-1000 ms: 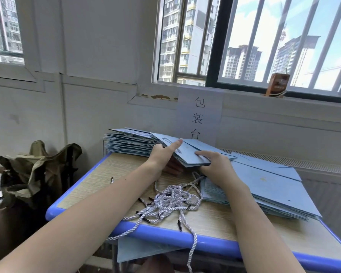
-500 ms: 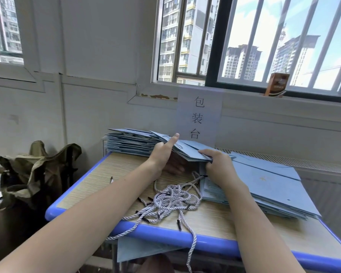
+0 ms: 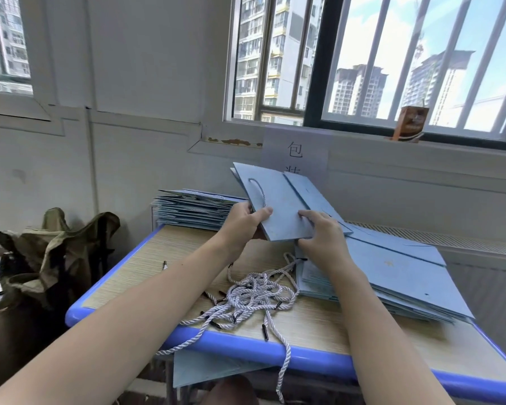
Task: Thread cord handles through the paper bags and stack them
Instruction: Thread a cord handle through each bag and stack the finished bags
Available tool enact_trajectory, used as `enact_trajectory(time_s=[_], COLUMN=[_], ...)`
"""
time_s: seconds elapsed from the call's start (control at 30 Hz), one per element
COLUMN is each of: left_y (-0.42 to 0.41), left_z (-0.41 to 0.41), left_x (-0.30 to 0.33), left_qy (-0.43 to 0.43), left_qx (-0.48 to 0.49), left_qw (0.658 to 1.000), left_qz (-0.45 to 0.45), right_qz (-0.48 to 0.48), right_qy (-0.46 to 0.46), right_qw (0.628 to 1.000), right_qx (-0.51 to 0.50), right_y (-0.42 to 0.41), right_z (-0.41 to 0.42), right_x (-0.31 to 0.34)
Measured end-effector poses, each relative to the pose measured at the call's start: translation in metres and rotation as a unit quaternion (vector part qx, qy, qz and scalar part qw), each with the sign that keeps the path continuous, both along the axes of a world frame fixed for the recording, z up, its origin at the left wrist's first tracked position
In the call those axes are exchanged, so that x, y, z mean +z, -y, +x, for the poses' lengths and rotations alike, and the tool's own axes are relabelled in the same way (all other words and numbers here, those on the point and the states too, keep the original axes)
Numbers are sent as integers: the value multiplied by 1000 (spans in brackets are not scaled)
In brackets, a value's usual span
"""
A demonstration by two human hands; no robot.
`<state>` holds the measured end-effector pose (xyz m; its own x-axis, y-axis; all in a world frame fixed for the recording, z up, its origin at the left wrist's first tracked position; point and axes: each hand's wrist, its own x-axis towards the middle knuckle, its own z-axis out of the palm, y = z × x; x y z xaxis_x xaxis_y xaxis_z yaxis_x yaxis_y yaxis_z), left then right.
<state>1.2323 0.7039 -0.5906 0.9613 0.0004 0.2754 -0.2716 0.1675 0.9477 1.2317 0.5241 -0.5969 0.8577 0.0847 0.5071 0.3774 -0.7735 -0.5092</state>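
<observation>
A flat light-blue paper bag (image 3: 284, 206) is held tilted up above the table, with a white cord handle looped on its near face. My left hand (image 3: 243, 220) grips its lower left edge, thumb on top. My right hand (image 3: 322, 232) holds its lower right edge, fingers curled over it. A tangle of white twisted cords (image 3: 254, 296) with black tips lies on the table below my hands. Flat blue bags form a pile at the right (image 3: 392, 276). Another stack of blue bags (image 3: 193, 209) sits at the far left of the table.
The wooden table with a blue rim (image 3: 240, 343) stands against a white wall under barred windows. A paper sign (image 3: 297, 153) hangs on the wall behind the bag. A brown carton (image 3: 411, 124) stands on the sill. An olive fabric bundle (image 3: 53, 252) sits left of the table.
Both hands have lifted the top bag off the pile and tipped it upright, so its cord handle now faces me. The cords and piles have stayed put.
</observation>
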Motion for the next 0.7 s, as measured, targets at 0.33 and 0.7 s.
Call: enact_trajectory(time_s=[0.33, 0.7], left_y=[-3, -21], left_z=[7, 12], left_x=[1, 9], left_qy=[17, 61], left_qx=[76, 290], left_qw=[996, 951], left_qz=[-32, -87], right_qz=[28, 35], right_qy=[30, -9], right_qw=[999, 998], right_qx=[18, 48], right_y=[-3, -7], right_z=[-1, -1], right_x=[-1, -3])
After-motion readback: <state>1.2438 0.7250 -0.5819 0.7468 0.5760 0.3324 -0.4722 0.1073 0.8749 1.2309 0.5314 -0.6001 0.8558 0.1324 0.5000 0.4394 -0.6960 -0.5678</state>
